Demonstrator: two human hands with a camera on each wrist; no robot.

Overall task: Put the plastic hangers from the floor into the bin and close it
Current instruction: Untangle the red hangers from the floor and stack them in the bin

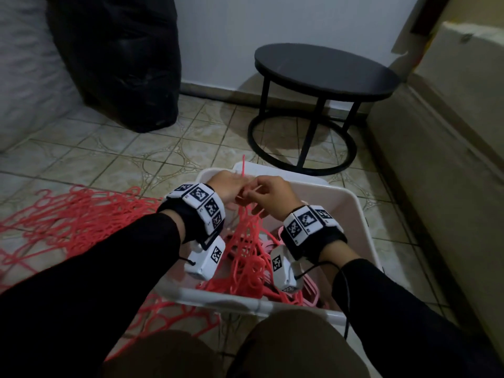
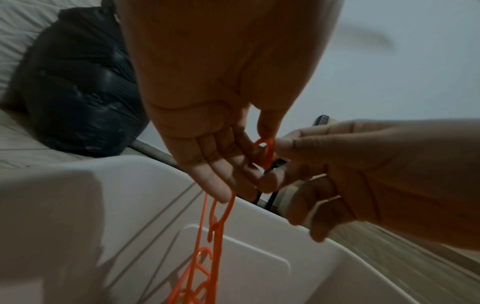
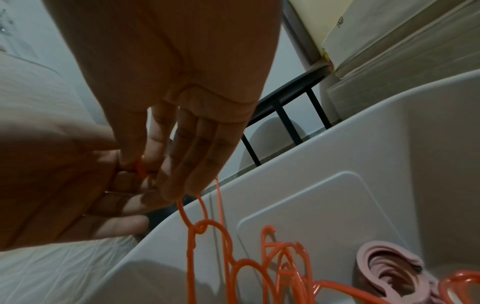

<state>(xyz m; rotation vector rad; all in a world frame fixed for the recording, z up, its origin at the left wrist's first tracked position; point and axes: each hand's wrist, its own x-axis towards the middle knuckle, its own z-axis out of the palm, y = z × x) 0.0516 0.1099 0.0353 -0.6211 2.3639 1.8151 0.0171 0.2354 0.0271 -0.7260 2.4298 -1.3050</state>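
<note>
Hangers (image 1: 246,251) pinched by both hands' fingers (image 2: 270,131); untangle, then lower into bin (image 1: 351,211) below fingers.

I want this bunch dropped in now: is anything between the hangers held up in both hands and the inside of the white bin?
Nothing visible blocks the way. The coral hangers pinched by the left hand and right hand already hang inside the open white bin, above the pink hangers in it. No lid covers it.
</note>
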